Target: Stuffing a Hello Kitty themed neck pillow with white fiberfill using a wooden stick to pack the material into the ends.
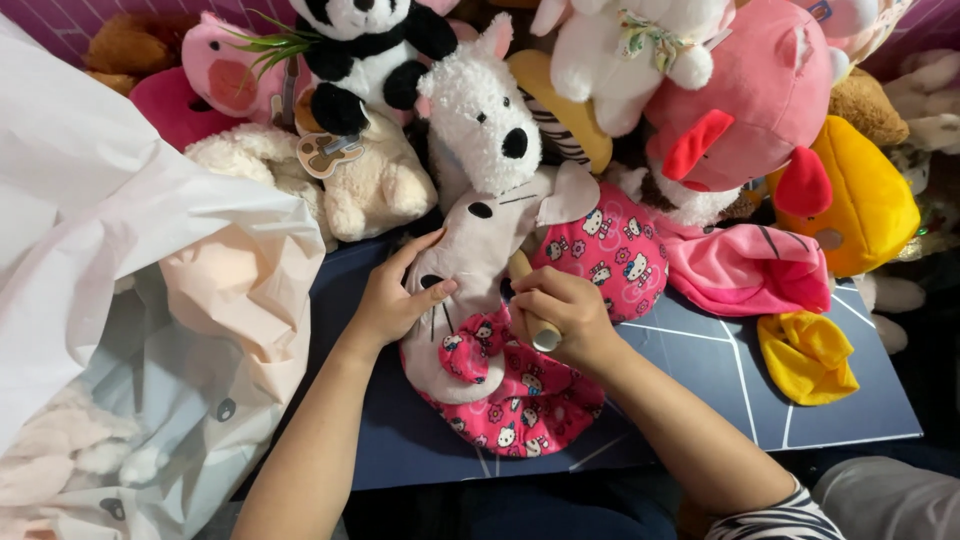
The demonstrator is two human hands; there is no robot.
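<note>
A flat, unstuffed plush toy [470, 270] with a pale grey face and a pink patterned body lies on a dark blue board [720, 370]. My left hand [392, 295] rests on the toy's face, thumb near its black nose. My right hand [565, 315] is shut on a short wooden stick [535, 310], whose far end points into the toy near its neck. The toy's pink patterned fabric [520, 400] spreads toward me under both hands.
Many stuffed toys are heaped at the back: a panda [365, 50], a white dog [480, 115], a cream bear [370, 185], a pink duck-billed plush [760, 100], a yellow plush [865, 195]. A large translucent plastic bag [120, 300] of plush fills the left.
</note>
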